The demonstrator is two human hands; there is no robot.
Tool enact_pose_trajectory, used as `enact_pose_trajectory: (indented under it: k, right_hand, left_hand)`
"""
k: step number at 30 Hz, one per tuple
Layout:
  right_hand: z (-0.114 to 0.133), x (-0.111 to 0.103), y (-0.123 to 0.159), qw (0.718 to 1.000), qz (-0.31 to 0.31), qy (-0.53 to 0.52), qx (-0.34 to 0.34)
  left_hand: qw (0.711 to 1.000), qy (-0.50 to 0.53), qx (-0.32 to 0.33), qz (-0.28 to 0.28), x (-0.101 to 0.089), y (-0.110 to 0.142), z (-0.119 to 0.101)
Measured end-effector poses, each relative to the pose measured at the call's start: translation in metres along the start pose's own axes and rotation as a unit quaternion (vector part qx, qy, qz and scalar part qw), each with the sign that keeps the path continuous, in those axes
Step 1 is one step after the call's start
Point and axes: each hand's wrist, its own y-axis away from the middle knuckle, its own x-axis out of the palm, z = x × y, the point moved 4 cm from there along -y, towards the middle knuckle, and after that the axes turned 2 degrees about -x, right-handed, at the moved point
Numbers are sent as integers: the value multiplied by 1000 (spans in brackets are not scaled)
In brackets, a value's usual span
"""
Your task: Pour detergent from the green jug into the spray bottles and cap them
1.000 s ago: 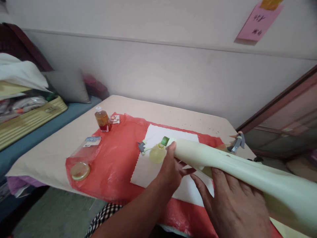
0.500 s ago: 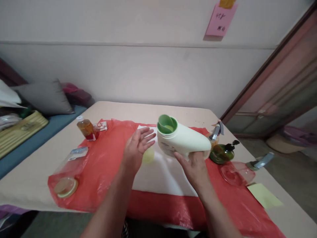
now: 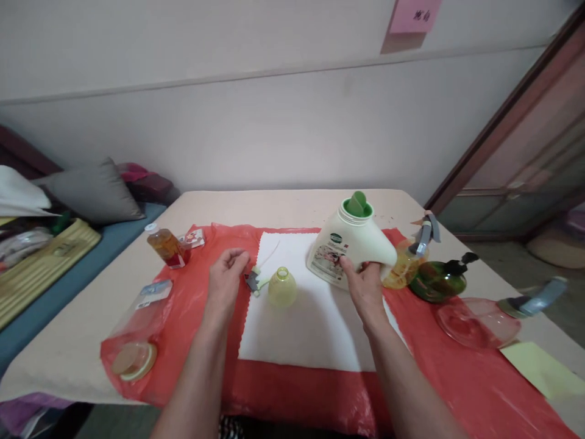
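My right hand (image 3: pixel 363 285) grips the handle of a large pale green detergent jug (image 3: pixel 348 247), which stands almost upright on a white cloth (image 3: pixel 301 317) with its green spout open at the top. My left hand (image 3: pixel 226 277) hovers over the red plastic sheet (image 3: pixel 201 305) with fingers loosely curled and nothing in them. Just right of its fingertips lies a small grey and pale spray head (image 3: pixel 253 280). Beside that stands a small yellow translucent bottle (image 3: pixel 282 286) without a cap.
A small amber bottle (image 3: pixel 167 246) and a red packet (image 3: pixel 194 239) sit at the back left. A clear bottle (image 3: pixel 137 329) lies on its side front left. Spray bottles, orange (image 3: pixel 406 263), green (image 3: pixel 437 280) and pink (image 3: pixel 478 322), crowd the right. A yellow note (image 3: pixel 539 369) lies beyond.
The jug has gone from tilted in the air to nearly upright on the cloth, further right. My left hand has drawn back from the jug and lowered toward the spray head.
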Motion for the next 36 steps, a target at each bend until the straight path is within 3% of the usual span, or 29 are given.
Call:
enact_pose_trajectory:
  k: [2,5,8,13,15,19,23,27,31,33,36]
  right_hand:
    - [-1,3,-1,1000,11,-2,-6]
    - [-1,5,3,999,29,6,-24]
    - [2,2,15,999,7,28,-27]
    - [23,-3,46,991,-95,65,-67]
    - [29,6,57,990,-66,73,-98]
    - [25,34,71,986,70,80,-129]
    - [16,45,75,977,127,79,-150]
    - [14,46,77,973,192,83,-99]
    - [22,54,84,955,283,76,-45]
    - [26,58,88,947,311,75,-32]
    - [29,63,93,941,330,69,-29]
  left_hand:
    - [990,-138,20,3,-1,-9,11]
    - [948,-315,32,41,3,-18,31]
    - [912,-397,24,101,12,-20,50]
    - [850,-490,12,191,24,-15,75]
    - [836,-509,5,204,26,-15,84]
    - [839,-509,-9,192,29,-18,92]
    - [889,-439,-26,131,22,-27,85]
    - [955,-289,-33,65,6,-37,60]
    - [991,-103,-55,63,-6,-31,33]
    - [989,65,-106,77,-7,-24,25]
    - [937,294,-162,92,-4,-12,14]
